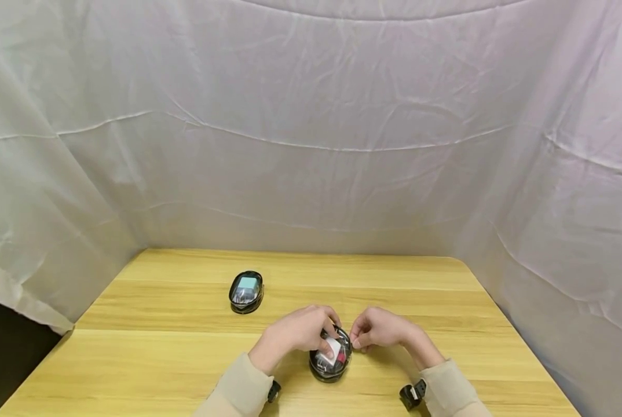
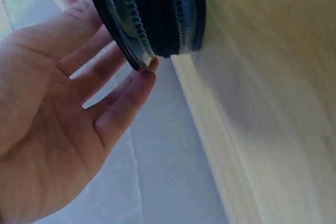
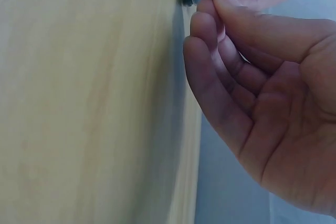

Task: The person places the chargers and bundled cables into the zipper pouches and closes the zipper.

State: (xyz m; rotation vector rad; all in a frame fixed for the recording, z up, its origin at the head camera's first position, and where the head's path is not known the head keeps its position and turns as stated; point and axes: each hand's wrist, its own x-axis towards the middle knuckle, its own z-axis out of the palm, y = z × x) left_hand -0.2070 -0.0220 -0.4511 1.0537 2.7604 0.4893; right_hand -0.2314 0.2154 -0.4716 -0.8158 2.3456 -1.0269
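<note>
The left hand (image 1: 295, 333) lies over the near-left side of a small oval black zippered case with a clear top (image 1: 330, 360), which rests on the light wooden table (image 1: 186, 353) close to the front edge, between the two hands. In the left wrist view its fingers (image 2: 113, 103) are nearly straight and slightly spread, the tips touching the rim of the case's clear top rather than curling round it. The right hand (image 1: 381, 329) is at the case's right edge; the right wrist view shows its fingers (image 3: 220, 72) bent and pressed side by side, with the thumb and fingertips pinched together on a small piece at the zip line of the case. Through the clear top, a white piece and a red piece show inside the case. A second oval black case with a clear top (image 1: 246, 291) lies farther back and to the left on the table, well apart from both hands, with a pale teal item visible inside it. A wrinkled white cloth backdrop (image 1: 311, 127) encloses the table on three sides.
</note>
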